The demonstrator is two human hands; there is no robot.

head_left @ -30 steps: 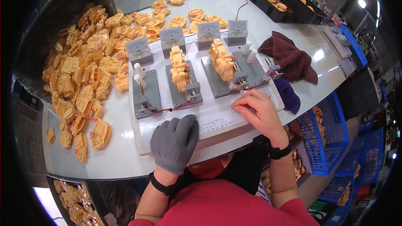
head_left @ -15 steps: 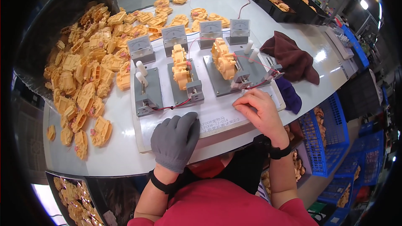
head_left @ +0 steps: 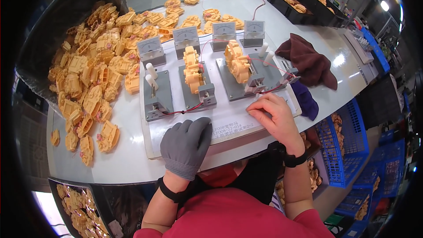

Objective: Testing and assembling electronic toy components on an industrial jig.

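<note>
The gray-gloved left hand (head_left: 185,145) and bare right hand (head_left: 275,117), fingers curled, whether around anything I cannot tell, lie along the near side of a white board (head_left: 222,113) bearing two yellow plastic gearboxes (head_left: 192,69) on gray fixtures (head_left: 206,93) before analog meters (head_left: 186,40).

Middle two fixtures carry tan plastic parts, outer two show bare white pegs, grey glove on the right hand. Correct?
Wrong hand: the head view shows the grey glove on the left hand; the right hand is bare. Tan plastic parts on the middle two fixtures and bare white pegs on the outer two: correct.
</note>
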